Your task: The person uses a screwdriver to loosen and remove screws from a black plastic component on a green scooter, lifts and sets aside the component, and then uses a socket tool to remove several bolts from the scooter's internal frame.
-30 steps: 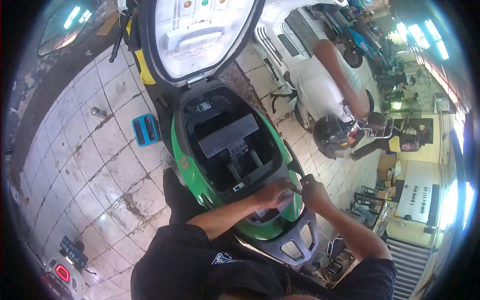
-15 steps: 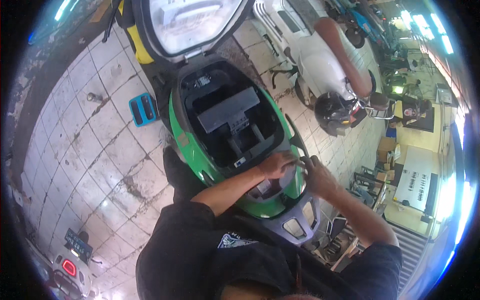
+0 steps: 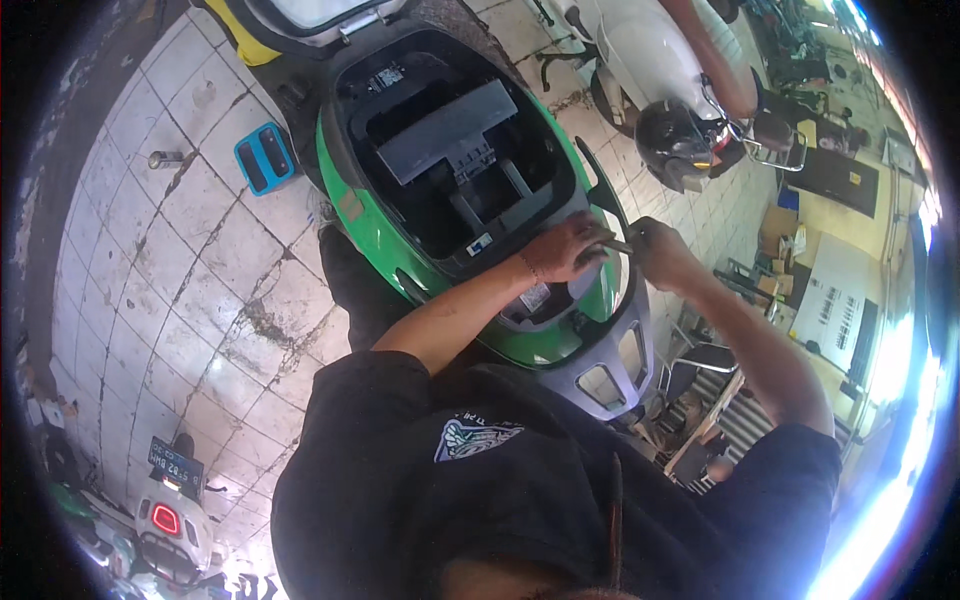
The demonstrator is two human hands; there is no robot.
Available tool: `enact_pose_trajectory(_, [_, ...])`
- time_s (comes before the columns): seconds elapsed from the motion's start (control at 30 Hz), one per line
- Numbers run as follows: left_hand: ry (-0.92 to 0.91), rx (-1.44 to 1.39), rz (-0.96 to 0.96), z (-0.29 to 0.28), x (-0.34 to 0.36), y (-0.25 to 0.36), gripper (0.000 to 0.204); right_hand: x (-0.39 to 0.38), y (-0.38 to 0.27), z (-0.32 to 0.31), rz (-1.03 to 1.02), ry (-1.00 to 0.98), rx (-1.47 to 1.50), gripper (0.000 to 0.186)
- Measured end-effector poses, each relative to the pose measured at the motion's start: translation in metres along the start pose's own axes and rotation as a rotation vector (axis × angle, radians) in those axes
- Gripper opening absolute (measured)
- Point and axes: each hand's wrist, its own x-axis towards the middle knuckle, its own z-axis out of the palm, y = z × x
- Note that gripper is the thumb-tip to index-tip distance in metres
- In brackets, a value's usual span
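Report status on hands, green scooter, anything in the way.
Left hand and right hand gripping slim piece over rear of green scooter. Storage compartment open. Black helmet beyond, apart from hands.

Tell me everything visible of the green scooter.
The green scooter looks upright on the tiled floor, its rear toward the person. Its glossy panels look like painted plastic. The pale-lined seat lid is raised on a metal hinge, exposing a dark storage bay with a grey panel inside. A lilac-grey rear rack has cutouts. The left hand and right hand are over its tail; contact is unclear.
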Motion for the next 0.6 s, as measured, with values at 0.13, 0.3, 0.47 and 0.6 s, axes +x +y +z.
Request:
enact_pose_trajectory(0.13, [0.064,0.142,-0.125,0.000,-0.013,-0.029,0.028,-0.010,-0.013,-0.007,-0.053,-0.068,0.037,0.033])
enact_pose_trajectory(0.3, [0.038,-0.096,0.003,0.002,-0.002,-0.002,0.029,-0.004,-0.010,0.007,0.006,0.144,0.135,0.025])
enact_pose_trajectory(0.47, [-0.093,0.057,-0.038,0.002,-0.009,-0.018,0.034,-0.025,-0.027,-0.010,-0.349,0.198,-0.043,0.027])
enact_pose_trajectory(0.6, [0.066,0.041,-0.013,0.001,0.002,0.004,0.027,-0.013,-0.018,-0.006,0.041,-0.037,0.143,0.026])
